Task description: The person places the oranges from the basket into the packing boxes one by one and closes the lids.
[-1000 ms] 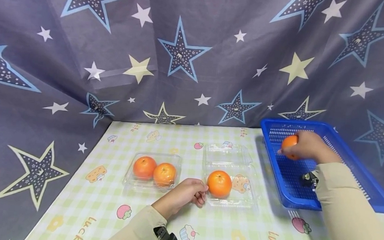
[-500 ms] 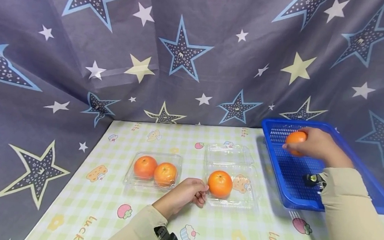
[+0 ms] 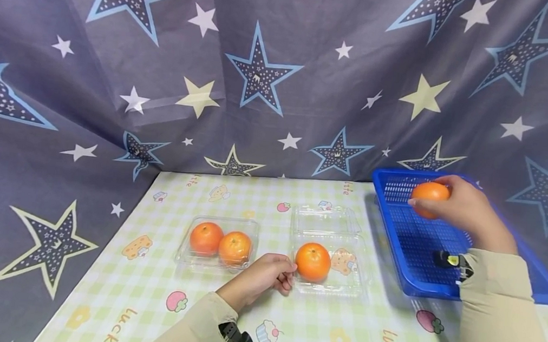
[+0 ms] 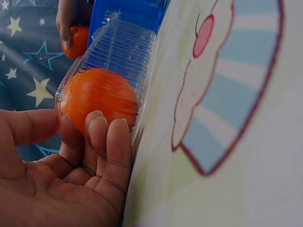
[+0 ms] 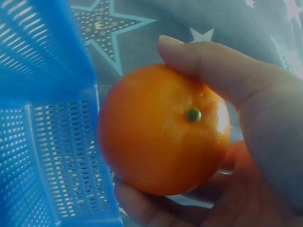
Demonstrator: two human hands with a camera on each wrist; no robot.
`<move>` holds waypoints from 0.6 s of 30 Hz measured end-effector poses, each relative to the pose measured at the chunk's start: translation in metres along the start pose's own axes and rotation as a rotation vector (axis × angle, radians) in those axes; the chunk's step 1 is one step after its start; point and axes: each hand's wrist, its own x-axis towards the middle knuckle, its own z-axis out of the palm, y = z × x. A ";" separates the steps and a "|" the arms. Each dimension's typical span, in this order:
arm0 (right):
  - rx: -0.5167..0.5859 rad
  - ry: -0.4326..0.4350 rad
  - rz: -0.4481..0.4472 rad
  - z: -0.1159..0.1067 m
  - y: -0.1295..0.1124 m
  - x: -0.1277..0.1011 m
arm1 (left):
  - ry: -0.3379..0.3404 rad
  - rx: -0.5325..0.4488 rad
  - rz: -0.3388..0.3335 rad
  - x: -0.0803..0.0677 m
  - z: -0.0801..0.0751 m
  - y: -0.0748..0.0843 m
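My right hand (image 3: 473, 213) grips an orange (image 3: 429, 200) above the blue basket (image 3: 397, 241). In the right wrist view, thumb and fingers wrap the orange (image 5: 163, 130), its green stem spot facing the camera. My left hand (image 3: 265, 276) pinches the left edge of a clear plastic clamshell box (image 3: 342, 285), its thumb and curled forefinger at the rim in the left wrist view. The box's lid (image 3: 326, 219) lies folded back. One orange (image 3: 313, 262) sits in its left half, and the right half holds nothing.
Left of my left hand stands another clear box (image 3: 185, 258) holding two oranges (image 3: 206, 238). A checked cloth (image 3: 212, 323) covers the table. Behind it hangs a star-patterned curtain (image 3: 293, 9).
My right hand has lifted the orange up from inside the basket and drawn it slightly right. The left hand and the boxes have stayed put.
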 end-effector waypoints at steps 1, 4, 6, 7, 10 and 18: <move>0.005 0.005 -0.001 0.000 0.000 -0.002 | -0.001 0.001 0.000 0.000 0.000 0.000; 0.020 0.024 0.002 0.000 -0.002 -0.008 | -0.002 0.005 0.005 -0.001 -0.001 0.000; 0.038 0.031 0.007 0.001 -0.002 -0.012 | -0.001 0.008 0.004 -0.001 -0.002 -0.001; 0.050 0.035 0.012 0.003 -0.002 -0.014 | 0.002 0.008 0.004 -0.001 -0.002 -0.002; 0.093 0.044 0.017 0.008 -0.004 -0.021 | 0.009 0.007 -0.004 -0.003 -0.003 -0.005; 0.063 0.090 -0.064 0.005 -0.013 -0.027 | -0.004 -0.004 0.015 0.001 -0.002 -0.004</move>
